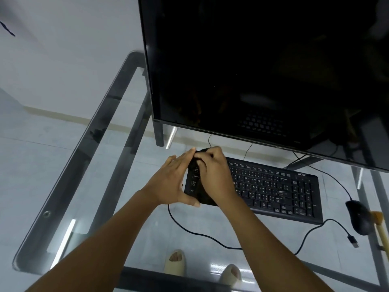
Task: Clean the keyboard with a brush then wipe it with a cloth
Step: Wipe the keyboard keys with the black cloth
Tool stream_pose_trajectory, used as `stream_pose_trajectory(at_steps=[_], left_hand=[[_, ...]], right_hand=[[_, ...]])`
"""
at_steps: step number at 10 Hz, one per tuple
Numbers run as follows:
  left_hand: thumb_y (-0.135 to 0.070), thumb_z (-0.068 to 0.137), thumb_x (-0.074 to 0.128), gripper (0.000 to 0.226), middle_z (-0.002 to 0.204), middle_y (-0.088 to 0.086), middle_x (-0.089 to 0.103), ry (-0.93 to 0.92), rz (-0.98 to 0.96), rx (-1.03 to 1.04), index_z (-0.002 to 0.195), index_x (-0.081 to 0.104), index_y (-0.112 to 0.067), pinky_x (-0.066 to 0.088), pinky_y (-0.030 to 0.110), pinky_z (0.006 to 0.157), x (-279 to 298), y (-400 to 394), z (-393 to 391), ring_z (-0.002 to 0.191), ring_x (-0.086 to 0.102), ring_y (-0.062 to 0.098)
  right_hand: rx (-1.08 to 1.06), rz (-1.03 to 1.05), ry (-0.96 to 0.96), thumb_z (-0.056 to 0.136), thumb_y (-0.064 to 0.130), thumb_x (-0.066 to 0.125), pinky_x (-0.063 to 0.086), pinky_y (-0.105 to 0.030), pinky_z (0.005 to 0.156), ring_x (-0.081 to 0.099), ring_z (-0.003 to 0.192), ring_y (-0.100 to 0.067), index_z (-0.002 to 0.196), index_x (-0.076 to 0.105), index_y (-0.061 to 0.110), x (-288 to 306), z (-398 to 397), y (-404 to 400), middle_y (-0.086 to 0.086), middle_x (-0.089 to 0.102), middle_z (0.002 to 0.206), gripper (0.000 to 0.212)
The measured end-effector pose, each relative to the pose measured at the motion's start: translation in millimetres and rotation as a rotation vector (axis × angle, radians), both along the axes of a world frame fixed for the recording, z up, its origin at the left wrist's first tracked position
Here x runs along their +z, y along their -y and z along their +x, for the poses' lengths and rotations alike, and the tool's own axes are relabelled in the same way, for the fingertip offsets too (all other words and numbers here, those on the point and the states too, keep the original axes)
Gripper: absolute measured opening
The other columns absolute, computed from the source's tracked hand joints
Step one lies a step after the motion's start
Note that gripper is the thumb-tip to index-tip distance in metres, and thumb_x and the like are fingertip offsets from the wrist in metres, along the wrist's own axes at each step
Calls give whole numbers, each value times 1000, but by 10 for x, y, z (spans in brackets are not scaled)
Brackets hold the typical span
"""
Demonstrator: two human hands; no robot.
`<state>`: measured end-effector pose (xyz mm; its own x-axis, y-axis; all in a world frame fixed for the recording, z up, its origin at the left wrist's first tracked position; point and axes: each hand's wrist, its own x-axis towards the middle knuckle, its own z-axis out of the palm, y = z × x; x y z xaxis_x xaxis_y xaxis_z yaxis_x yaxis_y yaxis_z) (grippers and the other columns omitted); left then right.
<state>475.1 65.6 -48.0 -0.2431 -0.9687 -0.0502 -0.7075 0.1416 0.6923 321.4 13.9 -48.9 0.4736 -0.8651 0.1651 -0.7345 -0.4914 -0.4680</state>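
Now | left hand (171, 182): fingers spread flat, bracing the keyboard's 9 o'clock end, clasping nothing | right hand (212, 175): fingers clenched on a dark soft cloth (207, 200) over the left keys | keyboard (273, 188): flat on glass counter (105, 157), likely light, rigid, slides easily; steady its edge | mouse (359, 217) at 3 o'clock.

Both hands meet at the keyboard's (273, 188) left end: right hand (212, 178) grips a dark cloth (203, 200), left hand (174, 182) steadies the edge.
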Motion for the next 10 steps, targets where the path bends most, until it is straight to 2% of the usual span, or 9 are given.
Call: stream_pose_trajectory(at_steps=[2,3,4,5,6,7,8,9,10], left_hand=[[-67,52,79,140,156,4,25,64,-43,-37,152,-4,-15,16,35,116,-79,4,7,139,22,12],[-74,50,76,142,160,-3,12,42,26,-33,151,-9,-21,5,32,119,-89,19,20,141,7,1],[-75,51,75,141,161,-5,7,40,49,-30,151,-12,-24,-2,31,118,-100,23,9,146,5,7],[-76,51,74,142,160,-5,10,61,33,-18,151,-10,-22,0,33,119,-119,35,2,146,8,7],[-74,53,74,139,159,-1,16,92,-11,-29,152,-6,-16,10,40,119,-131,33,-1,146,13,9],[-71,52,77,140,159,-2,17,80,14,-22,152,-6,-16,8,40,120,-117,34,-4,145,13,9],[-73,53,75,140,160,-5,13,74,52,-22,151,-10,-22,2,38,120,-93,24,-14,146,10,9],[-71,53,76,140,160,-7,10,78,49,-21,151,-12,-23,-3,33,119,-89,21,-20,144,3,2],[-71,52,77,142,160,-6,11,81,38,-13,151,-11,-21,-6,27,117,-73,17,-21,142,2,-3]], right_hand=[[210,91,-116,93,33,47,46,-20,70,55,86,-4,97,63,30,259,-237,-608,6,54,102,17],[20,122,-44,95,15,55,41,-2,67,52,80,20,106,68,12,204,-735,-618,14,49,98,18],[-299,124,-24,85,-3,65,45,-7,80,53,86,6,109,71,13,213,-1069,-641,-2,46,107,29],[-271,97,-34,73,-8,75,33,4,87,45,88,4,110,71,14,72,-759,-830,-10,52,110,43],[-53,90,27,91,21,60,45,-3,76,46,82,12,116,66,16,51,-222,-906,21,51,112,27],[-122,111,59,95,34,56,42,-3,71,51,77,9,118,65,19,76,-365,-570,31,50,105,29],[-508,37,66,90,5,62,52,-17,67,49,68,-6,116,68,13,162,-783,-177,-11,55,113,27],[-584,-23,101,87,-3,61,57,-35,78,54,79,-17,112,68,2,48,-560,-123,-19,54,111,27],[-309,43,81,88,0,57,52,-38,83,55,95,-25,115,66,7,27,20,-209,-12,53,113,30]])
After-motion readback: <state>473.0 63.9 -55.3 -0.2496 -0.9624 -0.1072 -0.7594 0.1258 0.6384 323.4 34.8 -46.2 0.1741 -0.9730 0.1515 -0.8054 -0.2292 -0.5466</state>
